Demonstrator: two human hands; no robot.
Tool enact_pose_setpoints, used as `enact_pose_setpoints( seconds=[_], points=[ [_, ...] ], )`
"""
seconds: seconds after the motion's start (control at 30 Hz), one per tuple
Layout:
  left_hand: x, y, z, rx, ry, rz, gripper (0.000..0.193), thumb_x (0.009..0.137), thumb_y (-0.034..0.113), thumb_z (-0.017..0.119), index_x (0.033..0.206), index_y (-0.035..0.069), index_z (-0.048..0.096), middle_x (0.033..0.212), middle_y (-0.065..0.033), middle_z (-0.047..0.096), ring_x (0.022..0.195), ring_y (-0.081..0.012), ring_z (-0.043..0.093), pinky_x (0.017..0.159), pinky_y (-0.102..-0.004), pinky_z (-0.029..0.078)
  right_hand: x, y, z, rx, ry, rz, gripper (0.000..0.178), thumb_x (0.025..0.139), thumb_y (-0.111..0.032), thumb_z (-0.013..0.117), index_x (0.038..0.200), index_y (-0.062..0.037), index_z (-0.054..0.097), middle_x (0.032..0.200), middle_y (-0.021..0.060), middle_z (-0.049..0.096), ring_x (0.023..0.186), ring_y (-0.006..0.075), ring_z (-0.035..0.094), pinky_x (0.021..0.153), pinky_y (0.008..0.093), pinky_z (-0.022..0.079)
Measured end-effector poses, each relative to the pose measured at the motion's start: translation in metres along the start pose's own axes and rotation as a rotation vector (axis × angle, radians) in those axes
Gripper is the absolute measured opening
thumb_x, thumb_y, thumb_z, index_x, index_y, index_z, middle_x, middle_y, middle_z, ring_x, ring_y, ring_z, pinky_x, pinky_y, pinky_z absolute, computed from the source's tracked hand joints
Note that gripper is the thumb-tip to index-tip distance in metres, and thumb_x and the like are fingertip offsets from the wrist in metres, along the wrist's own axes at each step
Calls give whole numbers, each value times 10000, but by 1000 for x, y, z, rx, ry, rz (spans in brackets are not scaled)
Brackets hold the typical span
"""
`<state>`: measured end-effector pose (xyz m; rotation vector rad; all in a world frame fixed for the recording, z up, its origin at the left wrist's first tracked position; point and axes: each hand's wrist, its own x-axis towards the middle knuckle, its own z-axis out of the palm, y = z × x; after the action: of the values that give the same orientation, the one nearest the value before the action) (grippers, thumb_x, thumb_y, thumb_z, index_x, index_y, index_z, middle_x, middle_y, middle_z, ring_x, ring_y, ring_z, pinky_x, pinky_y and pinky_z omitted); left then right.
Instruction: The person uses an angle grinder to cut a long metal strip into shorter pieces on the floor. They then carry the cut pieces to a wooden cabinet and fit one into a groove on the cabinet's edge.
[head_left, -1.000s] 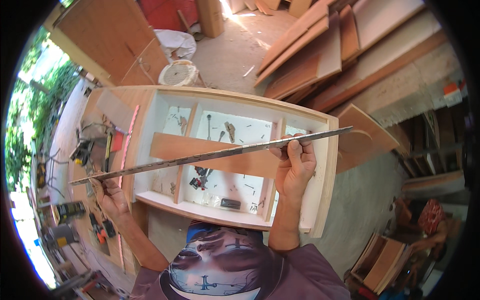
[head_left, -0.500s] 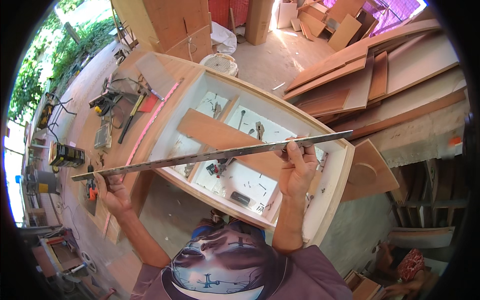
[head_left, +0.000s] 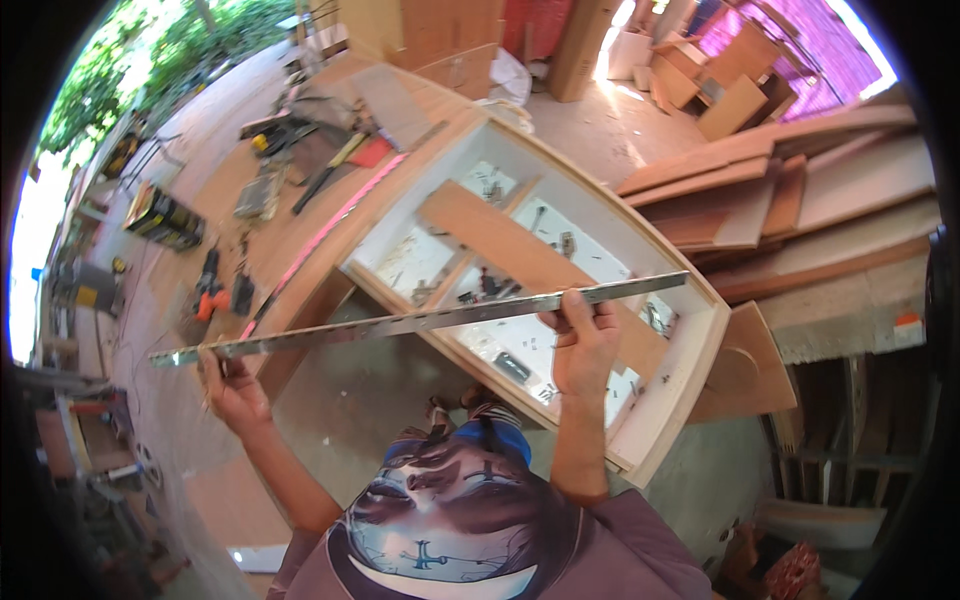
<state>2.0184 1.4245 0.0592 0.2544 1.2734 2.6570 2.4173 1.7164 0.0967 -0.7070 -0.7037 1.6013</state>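
Note:
A long, thin slotted metal strip (head_left: 420, 322) stretches across in front of me, its right end slightly higher. My left hand (head_left: 238, 393) pinches it near its left end. Further along, toward the right end, the fingers and thumb of my right hand (head_left: 585, 358) close on it. Beneath the strip lies a shallow wooden frame box (head_left: 690, 408) with a white inside, split by wooden dividers. A brown board (head_left: 500, 235) rests across it, and screws, small hardware and a black oblong item (head_left: 513, 367) lie in its compartments.
On the wooden top at left are a hammer (head_left: 330, 172), a pink-edged strip (head_left: 335, 228), an orange-and-black power drill (head_left: 210, 292) and a dark can (head_left: 163, 215). Stacked boards (head_left: 810, 205) fill the right side. Part of another person (head_left: 795, 572) shows at lower right.
My view has turned, so the box and bench appear shifted to the right. Both hands keep their hold on the metal strip, which sits slightly lower at its right end.

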Motion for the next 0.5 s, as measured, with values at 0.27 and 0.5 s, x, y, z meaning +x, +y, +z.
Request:
enact_pose_setpoints(
  seconds=[0.27, 0.5],
  points=[
    [-25, 42, -4, -102, 4, 104, 106, 1114, 83, 677, 1204, 47, 719, 1166, -123, 805, 1027, -217, 805, 905, -369, 701, -18, 20, 9, -27, -56, 94, 179, 1086, -70, 718, 1251, 0, 702, 1108, 114, 789, 955, 187, 794, 791, 313, 702],
    [-44, 53, 6, -204, -31, 152, 162, 1092, 79, 706, 1253, 99, 705, 1197, -126, 811, 1043, -250, 813, 891, -388, 705, -10, 39, -12, 33, -35, 307, 130, 1091, -107, 712, 1199, -34, 713, 1109, 99, 778, 1005, 201, 770, 902, 360, 699]
  ],
)
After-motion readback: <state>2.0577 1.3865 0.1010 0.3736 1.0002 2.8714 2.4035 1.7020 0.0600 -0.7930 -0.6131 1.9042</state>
